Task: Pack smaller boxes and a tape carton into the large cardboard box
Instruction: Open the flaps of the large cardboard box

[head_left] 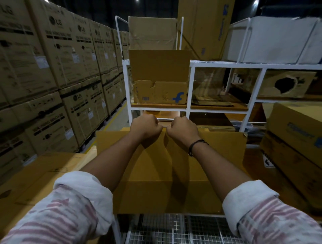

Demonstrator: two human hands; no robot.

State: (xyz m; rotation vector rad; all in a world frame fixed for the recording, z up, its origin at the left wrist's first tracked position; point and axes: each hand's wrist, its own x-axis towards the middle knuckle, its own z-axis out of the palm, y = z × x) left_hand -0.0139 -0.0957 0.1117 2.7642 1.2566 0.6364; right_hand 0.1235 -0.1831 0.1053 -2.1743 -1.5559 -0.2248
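Your left hand (145,128), right hand (183,128): both curled tight over far flap (217,148) top edge, nearly touching. Cavity of large cardboard box (165,196): directly below grip, toward you; long axis left-right. Hands equally near.

This is a warehouse, a big, dim room for storing goods. On the left, big brown boxes (52,69) with LG printed on them are piled high in long rows. A yellow line (113,120) is painted on the floor beside them. A white metal rack (226,65) holds more boxes, and one worn box (160,92) has a blue f on it. A large cardboard box (167,196) stands open in front. Lights (255,2) shine from high above.
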